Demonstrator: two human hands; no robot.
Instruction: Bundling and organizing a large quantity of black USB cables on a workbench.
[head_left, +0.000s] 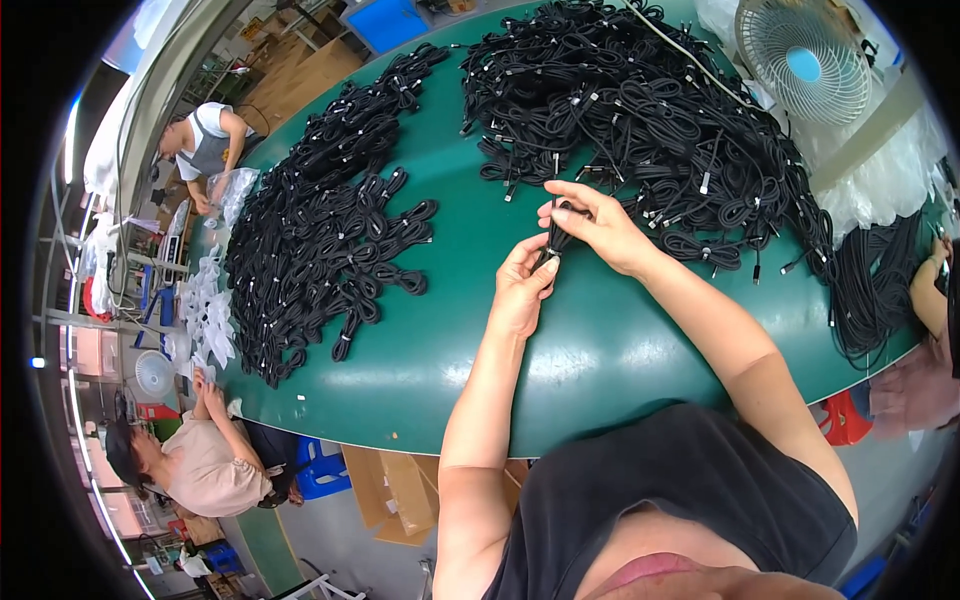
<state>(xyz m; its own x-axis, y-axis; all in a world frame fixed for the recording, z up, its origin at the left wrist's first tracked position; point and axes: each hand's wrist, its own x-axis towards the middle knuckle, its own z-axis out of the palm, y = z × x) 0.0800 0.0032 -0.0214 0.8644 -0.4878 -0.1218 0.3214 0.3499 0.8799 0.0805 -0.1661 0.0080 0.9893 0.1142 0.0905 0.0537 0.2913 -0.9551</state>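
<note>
Above the green table (480, 340) both my hands hold one bundled black cable (556, 232), a metal plug end sticking up past the fingers. My left hand (526, 285) pinches the lower part of the coil, near a tie around it. Slightly higher, my right hand (598, 228) grips the upper part between thumb and fingers. Just beyond my hands lies a large heap of coiled black cables (640, 110) with silver plugs. To the left, another long pile of bundled black cables (320, 220) spreads across the table.
A white fan (803, 62) with a blue hub stands at the far right, beside clear plastic bags (870, 190). Long black cables (872, 285) hang at the right edge. Two people (215, 150) (205, 455) work along the left side. An open cardboard box (395, 490) sits below the table edge.
</note>
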